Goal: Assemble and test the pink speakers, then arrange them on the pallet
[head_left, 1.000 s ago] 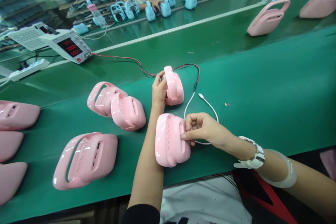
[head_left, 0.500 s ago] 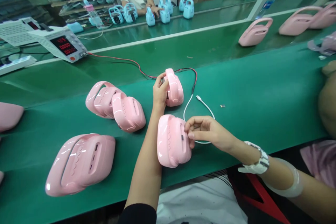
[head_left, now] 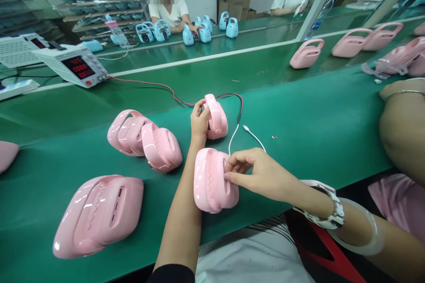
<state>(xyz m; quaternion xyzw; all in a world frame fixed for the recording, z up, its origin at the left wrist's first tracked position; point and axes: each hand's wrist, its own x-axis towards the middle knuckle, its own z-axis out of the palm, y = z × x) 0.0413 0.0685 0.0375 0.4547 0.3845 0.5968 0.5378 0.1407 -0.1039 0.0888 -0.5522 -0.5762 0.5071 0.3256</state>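
Observation:
My left hand (head_left: 199, 120) is closed round a small pink handled speaker (head_left: 216, 117) standing on the green belt (head_left: 315, 128). My right hand (head_left: 255, 170) pinches at the side slot of a nearer pink speaker (head_left: 209, 181); what sits between the fingertips is hidden. A white cable (head_left: 252, 135) with a loose plug lies behind this hand and joins red and black wires (head_left: 156, 86) running to a power supply (head_left: 75, 66).
Two pink speakers (head_left: 144, 139) lean together at the left, a large one (head_left: 99, 214) lies nearer. More pink speakers (head_left: 307, 53) stand at the far right. A neighbour's arm (head_left: 403, 126) enters from the right. Across the line a person handles blue speakers (head_left: 202, 31).
The view has tilted up and shifted right, so everything sits lower and further left in the frame. My right fingers have closed in on the near speaker's side slot. My left hand keeps its hold.

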